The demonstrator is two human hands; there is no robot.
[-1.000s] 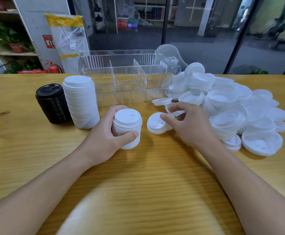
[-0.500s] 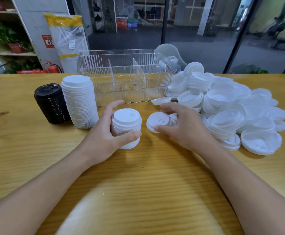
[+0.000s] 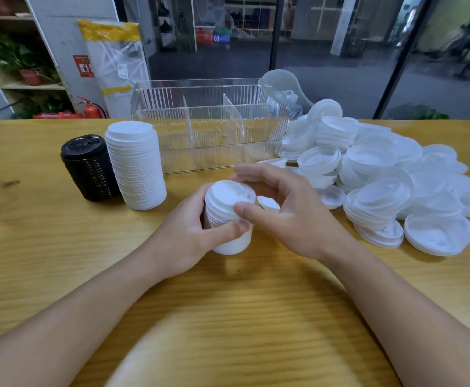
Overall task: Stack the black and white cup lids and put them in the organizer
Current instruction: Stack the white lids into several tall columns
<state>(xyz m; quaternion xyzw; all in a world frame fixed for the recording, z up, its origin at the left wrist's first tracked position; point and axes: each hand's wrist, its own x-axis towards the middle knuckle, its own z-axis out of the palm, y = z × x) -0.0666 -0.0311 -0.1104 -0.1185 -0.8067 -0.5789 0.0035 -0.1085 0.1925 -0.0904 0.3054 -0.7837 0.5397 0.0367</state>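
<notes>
One lid [image 3: 232, 192] is going onto the small stack [image 3: 224, 219] at the table's [image 3: 60, 247] centre, and it looks tilted, not yet seated. To do this step well, I think the lid must be level with the stack top before pressing; if one edge catches, the rim will ride up and the next lids will sit crooked. A light push with thumb and fingers on opposite edges should be enough, as these thin plastic lids probably bend easily. The stack should stay upright, w/ its base on the table.

Left hand [image 3: 189, 233] is wrapped around the small stack from the left side, thumb across the front low down, fingers behind; it grasps the stack firmly. Right hand [image 3: 281, 208] comes from the right, arched over the top; its thumb is at the near rim of the top lid and the fingers curve over the far rim, so it pinches the lid. The fingertips are blurred, so the exact contact at the far edge I cannot confirm.

Another loose lid [image 3: 267, 203] lies just right of the stack, under the right palm. The pile [image 3: 396, 177] of unsorted white lids is at right, near. The tall white stack [image 3: 136, 166] and black stack [image 3: 88, 169] stand touching at left. The organizer [image 3: 211, 135], clear w/ dividers, is behind, holding no lids as far as I see.
</notes>
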